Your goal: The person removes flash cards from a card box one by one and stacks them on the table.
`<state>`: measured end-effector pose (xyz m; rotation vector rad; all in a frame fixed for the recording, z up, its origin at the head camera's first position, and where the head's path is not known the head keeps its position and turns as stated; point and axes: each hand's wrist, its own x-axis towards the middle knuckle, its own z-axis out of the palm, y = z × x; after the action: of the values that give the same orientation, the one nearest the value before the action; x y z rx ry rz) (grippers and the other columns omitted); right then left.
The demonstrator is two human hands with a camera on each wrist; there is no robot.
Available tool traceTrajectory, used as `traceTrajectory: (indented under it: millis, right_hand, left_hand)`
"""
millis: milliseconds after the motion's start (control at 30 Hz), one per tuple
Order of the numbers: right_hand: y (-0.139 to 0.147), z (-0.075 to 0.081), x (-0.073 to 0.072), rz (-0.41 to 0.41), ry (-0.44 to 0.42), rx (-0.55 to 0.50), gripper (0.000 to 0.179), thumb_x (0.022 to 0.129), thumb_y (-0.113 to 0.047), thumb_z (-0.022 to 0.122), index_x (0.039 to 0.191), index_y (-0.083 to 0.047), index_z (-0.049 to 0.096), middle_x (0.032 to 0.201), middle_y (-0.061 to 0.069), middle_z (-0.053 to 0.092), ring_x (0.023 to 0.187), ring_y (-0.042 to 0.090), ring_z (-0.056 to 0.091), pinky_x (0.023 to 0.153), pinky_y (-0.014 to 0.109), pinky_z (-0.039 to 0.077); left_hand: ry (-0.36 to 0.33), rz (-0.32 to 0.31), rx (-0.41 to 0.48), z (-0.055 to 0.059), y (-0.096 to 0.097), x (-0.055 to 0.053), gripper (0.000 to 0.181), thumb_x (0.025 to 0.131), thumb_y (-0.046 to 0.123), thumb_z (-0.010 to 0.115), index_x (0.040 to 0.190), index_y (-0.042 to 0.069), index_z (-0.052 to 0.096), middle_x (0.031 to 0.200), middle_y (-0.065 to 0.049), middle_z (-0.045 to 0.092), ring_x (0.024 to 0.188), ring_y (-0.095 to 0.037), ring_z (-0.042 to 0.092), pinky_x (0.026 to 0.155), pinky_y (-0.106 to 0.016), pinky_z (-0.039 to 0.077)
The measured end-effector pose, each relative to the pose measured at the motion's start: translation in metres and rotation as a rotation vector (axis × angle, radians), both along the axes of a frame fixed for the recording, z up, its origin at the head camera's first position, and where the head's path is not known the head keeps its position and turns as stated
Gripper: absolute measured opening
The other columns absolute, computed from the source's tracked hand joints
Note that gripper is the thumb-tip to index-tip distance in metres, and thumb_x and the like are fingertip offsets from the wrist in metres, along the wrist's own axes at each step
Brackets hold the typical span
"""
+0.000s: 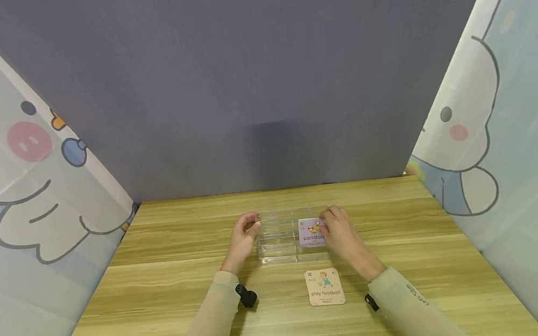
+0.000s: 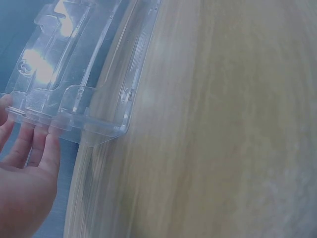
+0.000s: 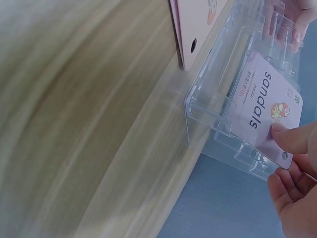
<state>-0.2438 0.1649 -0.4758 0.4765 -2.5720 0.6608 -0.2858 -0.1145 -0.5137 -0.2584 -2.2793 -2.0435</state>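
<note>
A clear plastic tiered card rack (image 1: 276, 247) stands on the table, its compartments split by a middle divider. My left hand (image 1: 245, 237) grips the rack's left side; in the left wrist view its fingers (image 2: 37, 144) show at the rack's edge. At the right column, my right hand (image 1: 342, 234) pinches a purple "sandals" card (image 1: 310, 233), thumb over its face in the right wrist view, where the card (image 3: 265, 101) leans within the rack. A "play football" card (image 1: 325, 287) lies in front of the rack, on what looks like a stack.
The wood-grain table (image 1: 165, 308) reaches back to a dark grey panel (image 1: 261, 82). Cartoon-printed curtains (image 1: 25, 213) flank it on both sides. Black straps with small devices (image 1: 247, 295) sit at both wrists.
</note>
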Motion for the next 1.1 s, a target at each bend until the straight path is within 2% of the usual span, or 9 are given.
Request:
traceTrajectory:
  millis: [267,300,700,1100]
  right_hand:
    - [0.0011,0.0007,-0.0005,0.004,-0.003,-0.009,0.027,0.082,0.002,0.082,0.105,0.005,0.067,0.105,0.014,0.062,0.102,0.03,0.057,0.088,0.041,0.054]
    - [0.001,0.0012,-0.0004,0.005,-0.007,-0.012,0.026,0.082,0.002,0.081,0.105,0.005,0.067,0.105,0.014,0.062,0.102,0.03,0.057,0.087,0.042,0.053]
    - [0.0007,0.0026,0.0002,-0.005,-0.007,-0.02,0.025,0.082,0.004,0.08,0.104,0.002,0.067,0.103,0.015,0.063,0.1,0.031,0.059,0.087,0.043,0.055]
    - [0.0024,0.0055,0.001,0.001,-0.029,-0.046,0.027,0.085,0.005,0.077,0.108,0.002,0.065,0.105,0.017,0.065,0.102,0.033,0.062,0.088,0.046,0.055]
  left_hand:
    - [-0.015,-0.006,0.01,0.0039,0.0008,0.0023,0.034,0.104,0.005,0.057,0.137,-0.005,0.053,0.13,-0.02,0.057,0.12,-0.031,0.053,0.102,-0.045,0.045]
    - [-0.013,-0.007,0.006,0.0006,0.0002,0.0003,0.035,0.104,0.006,0.058,0.137,-0.005,0.053,0.129,-0.019,0.058,0.119,-0.029,0.054,0.102,-0.044,0.045]
    - [0.001,0.008,-0.008,0.0006,0.0003,0.0003,0.034,0.103,0.006,0.058,0.135,-0.005,0.055,0.126,-0.016,0.059,0.117,-0.029,0.055,0.098,-0.037,0.048]
    - [0.012,0.0,-0.004,0.0,0.0002,-0.0001,0.034,0.104,0.005,0.057,0.135,-0.007,0.053,0.128,-0.023,0.058,0.115,-0.029,0.055,0.096,-0.035,0.048]
